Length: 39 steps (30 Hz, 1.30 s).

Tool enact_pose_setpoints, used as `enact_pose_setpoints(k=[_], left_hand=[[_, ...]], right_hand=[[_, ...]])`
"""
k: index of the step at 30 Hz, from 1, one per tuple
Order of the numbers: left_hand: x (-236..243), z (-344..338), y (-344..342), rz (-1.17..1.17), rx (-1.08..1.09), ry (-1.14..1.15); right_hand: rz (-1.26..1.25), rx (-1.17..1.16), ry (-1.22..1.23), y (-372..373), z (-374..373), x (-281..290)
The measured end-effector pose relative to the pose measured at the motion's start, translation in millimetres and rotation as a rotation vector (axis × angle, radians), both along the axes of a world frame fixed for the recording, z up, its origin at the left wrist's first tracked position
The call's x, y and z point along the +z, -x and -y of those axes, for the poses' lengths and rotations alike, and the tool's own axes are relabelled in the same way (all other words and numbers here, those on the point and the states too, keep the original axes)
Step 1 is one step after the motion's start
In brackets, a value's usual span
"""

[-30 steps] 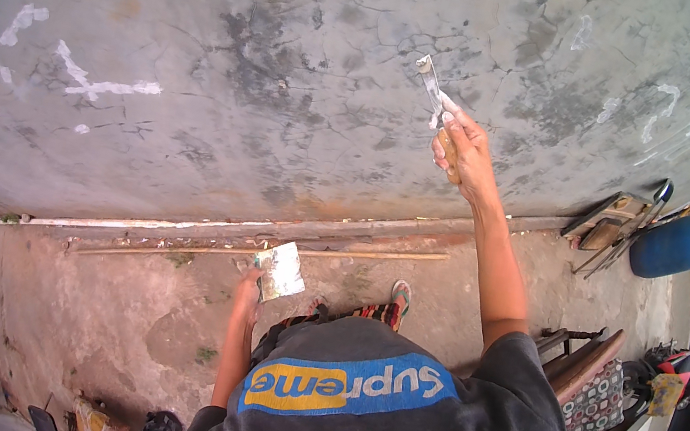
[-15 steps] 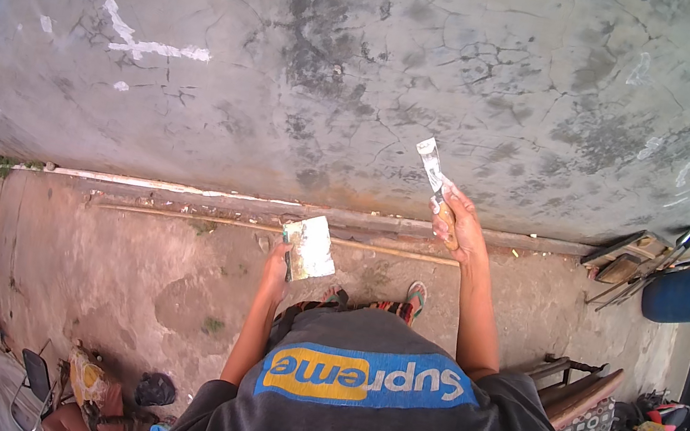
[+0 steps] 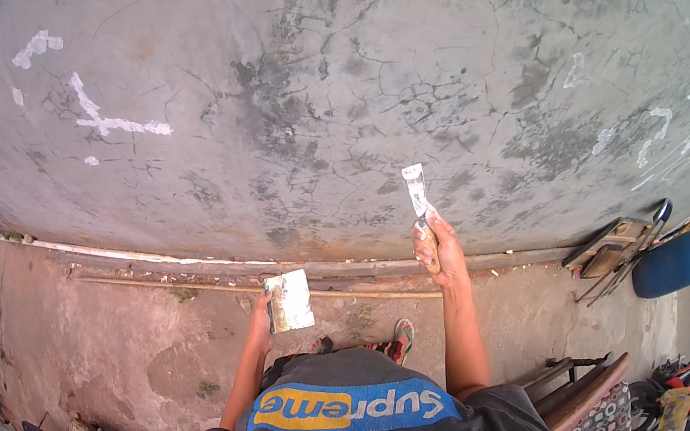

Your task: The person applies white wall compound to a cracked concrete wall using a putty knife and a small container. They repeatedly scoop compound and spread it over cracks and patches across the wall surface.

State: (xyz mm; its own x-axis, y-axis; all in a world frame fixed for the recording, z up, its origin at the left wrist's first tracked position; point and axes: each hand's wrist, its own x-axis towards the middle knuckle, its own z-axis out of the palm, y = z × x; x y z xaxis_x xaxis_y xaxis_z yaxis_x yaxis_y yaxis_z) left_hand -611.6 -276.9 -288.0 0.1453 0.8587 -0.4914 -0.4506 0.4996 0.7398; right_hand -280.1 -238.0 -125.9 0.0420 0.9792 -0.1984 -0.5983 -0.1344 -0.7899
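My right hand (image 3: 447, 254) is closed around the wooden handle of a putty knife (image 3: 415, 193). White filler coats its blade, which points up and slightly left, and some white smears my fingers. Lower and to the left, my left hand (image 3: 262, 316) grips the edge of a flat, squarish board (image 3: 292, 303) covered with white paste. Beyond both hands rises a cracked grey wall (image 3: 214, 17) with dark stains and several white filler patches. Whether the blade touches the wall I cannot tell.
A pipe (image 3: 126, 254) and a long pole (image 3: 167, 280) run along the wall's foot. To the right stand a blue barrel (image 3: 671, 264) and leaning wooden pieces (image 3: 612, 244). A bench with a patterned cushion (image 3: 601, 425) is near my right side.
The view has tipped up and turned slightly, so the wall's patches sit lower and more wall shows above. Both hands keep their holds on the knife and board.
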Motion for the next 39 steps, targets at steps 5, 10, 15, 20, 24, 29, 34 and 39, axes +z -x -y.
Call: enact_pose_setpoints(k=[5, 10, 15, 20, 24, 29, 34, 39], left_hand=[[6, -4, 3, -0.018, 0.062, 0.046], [-5, 0, 8, -0.073, 0.097, 0.083], [-12, 21, 16, 0.025, 0.152, 0.170], [11, 45, 20, 0.092, 0.273, 0.249], [-3, 58, 29, 0.091, 0.366, 0.245], [-7, 60, 31, 0.090, 0.406, 0.211], [-2, 56, 32, 0.074, 0.390, 0.207], [3, 55, 37, 0.092, 0.421, 0.181]], right_hand=[[0.667, 0.000, -0.266, 31, -27, 35], [2.114, 0.071, -1.093, 47, -75, 29], [2.432, 0.194, -1.373, 43, -163, 48], [2.527, 0.285, -1.457, 64, -195, 49], [2.512, 0.310, -1.383, 76, -199, 42], [2.535, 0.318, -1.313, 77, -211, 40], [2.619, 0.288, -1.226, 77, -215, 32], [2.643, 0.277, -1.077, 66, -192, 36]])
